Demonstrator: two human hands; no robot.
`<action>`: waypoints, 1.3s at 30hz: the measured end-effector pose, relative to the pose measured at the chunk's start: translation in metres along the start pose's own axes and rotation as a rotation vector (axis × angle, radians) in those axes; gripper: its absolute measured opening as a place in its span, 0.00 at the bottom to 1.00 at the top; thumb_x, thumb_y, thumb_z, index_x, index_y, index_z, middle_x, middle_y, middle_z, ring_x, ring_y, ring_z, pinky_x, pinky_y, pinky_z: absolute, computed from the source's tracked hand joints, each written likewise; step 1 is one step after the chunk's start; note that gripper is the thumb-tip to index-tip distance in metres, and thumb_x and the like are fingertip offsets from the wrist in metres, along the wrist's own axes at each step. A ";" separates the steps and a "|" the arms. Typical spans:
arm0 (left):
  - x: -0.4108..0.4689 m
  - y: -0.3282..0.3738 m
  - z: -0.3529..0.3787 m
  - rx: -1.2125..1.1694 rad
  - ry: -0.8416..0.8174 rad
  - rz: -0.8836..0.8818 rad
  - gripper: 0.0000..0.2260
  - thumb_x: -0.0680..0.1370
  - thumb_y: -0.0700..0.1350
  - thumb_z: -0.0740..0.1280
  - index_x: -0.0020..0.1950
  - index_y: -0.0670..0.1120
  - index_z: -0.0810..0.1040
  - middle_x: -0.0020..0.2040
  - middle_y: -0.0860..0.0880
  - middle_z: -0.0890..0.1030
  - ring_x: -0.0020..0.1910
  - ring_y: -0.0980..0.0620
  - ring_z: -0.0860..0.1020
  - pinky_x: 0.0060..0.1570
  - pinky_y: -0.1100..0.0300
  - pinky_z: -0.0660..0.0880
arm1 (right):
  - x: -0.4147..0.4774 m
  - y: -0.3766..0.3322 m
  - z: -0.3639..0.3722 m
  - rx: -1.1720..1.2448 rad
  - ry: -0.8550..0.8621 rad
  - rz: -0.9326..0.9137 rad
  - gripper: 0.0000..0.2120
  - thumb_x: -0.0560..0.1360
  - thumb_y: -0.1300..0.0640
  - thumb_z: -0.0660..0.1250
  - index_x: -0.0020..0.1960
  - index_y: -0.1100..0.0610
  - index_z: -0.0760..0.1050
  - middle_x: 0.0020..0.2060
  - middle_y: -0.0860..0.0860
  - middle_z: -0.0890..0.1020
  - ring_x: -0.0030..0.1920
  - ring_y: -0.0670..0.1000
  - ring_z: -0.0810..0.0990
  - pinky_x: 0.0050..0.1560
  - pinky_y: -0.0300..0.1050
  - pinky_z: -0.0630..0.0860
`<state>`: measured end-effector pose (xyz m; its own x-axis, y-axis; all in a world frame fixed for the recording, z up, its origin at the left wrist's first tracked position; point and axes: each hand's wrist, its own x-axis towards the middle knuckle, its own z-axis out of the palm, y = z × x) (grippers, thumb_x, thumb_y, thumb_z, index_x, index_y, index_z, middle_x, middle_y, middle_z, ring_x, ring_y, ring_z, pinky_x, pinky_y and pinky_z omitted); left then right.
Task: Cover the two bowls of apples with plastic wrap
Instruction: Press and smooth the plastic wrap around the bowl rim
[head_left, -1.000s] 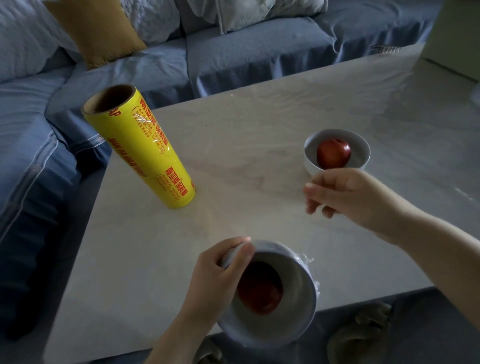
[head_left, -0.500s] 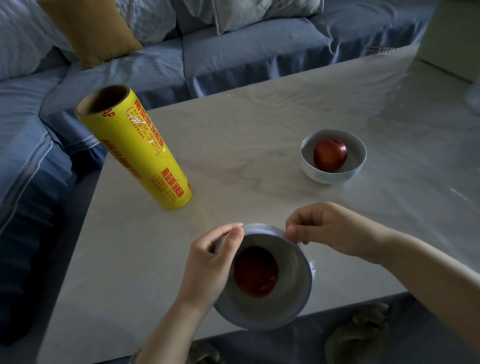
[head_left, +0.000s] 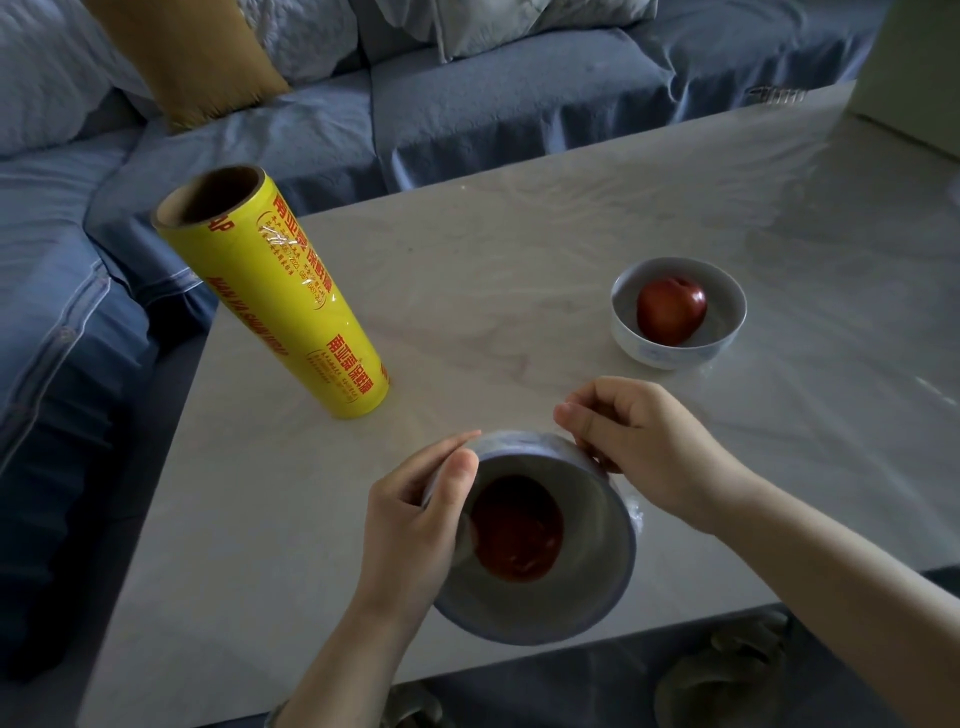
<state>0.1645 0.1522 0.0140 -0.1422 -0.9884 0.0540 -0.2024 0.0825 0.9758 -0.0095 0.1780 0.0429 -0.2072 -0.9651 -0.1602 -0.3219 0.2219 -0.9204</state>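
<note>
A white bowl (head_left: 597, 587) with a red apple (head_left: 517, 527) is tilted toward me at the table's near edge; clear plastic wrap is stretched over its mouth and bunches at its right side (head_left: 635, 512). My left hand (head_left: 415, 525) grips the bowl's left rim, thumb over the edge. My right hand (head_left: 639, 447) pinches the wrap at the bowl's far right rim. A second white bowl (head_left: 675, 353) with a red apple (head_left: 671, 310) sits further right. A yellow roll of plastic wrap (head_left: 280, 301) stands upright at the left.
The pale table (head_left: 519, 234) ends close to me and on the left. A blue sofa (head_left: 467, 104) with a mustard cushion (head_left: 202, 57) and pale cushions wraps round the far and left sides. A beige box (head_left: 914, 73) stands at the far right corner.
My right hand came down from near the far bowl to the near bowl's rim and took hold of the wrap there. The left hand kept holding the tilted bowl.
</note>
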 end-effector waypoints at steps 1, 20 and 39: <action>0.000 -0.001 0.000 -0.004 0.009 0.009 0.07 0.70 0.51 0.63 0.41 0.57 0.80 0.39 0.68 0.82 0.44 0.68 0.80 0.42 0.75 0.73 | 0.001 -0.001 0.001 -0.014 0.011 -0.002 0.11 0.75 0.54 0.64 0.41 0.61 0.77 0.31 0.52 0.77 0.32 0.49 0.73 0.40 0.47 0.73; 0.005 0.000 -0.003 -0.081 0.078 0.002 0.10 0.71 0.52 0.61 0.37 0.55 0.83 0.37 0.61 0.84 0.41 0.63 0.81 0.38 0.72 0.74 | -0.009 0.006 -0.005 0.101 0.200 -0.386 0.03 0.73 0.57 0.68 0.42 0.51 0.80 0.41 0.46 0.83 0.42 0.41 0.81 0.44 0.30 0.75; 0.000 0.004 -0.003 0.001 0.038 -0.040 0.16 0.77 0.44 0.62 0.31 0.52 0.81 0.30 0.57 0.81 0.32 0.62 0.77 0.32 0.71 0.72 | -0.007 -0.001 0.003 -0.077 -0.364 -0.371 0.34 0.71 0.30 0.44 0.62 0.47 0.75 0.61 0.41 0.78 0.62 0.36 0.73 0.64 0.35 0.69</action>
<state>0.1661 0.1522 0.0188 -0.0974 -0.9950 0.0226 -0.2081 0.0425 0.9772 -0.0053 0.1842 0.0435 0.2634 -0.9636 0.0459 -0.3822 -0.1480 -0.9122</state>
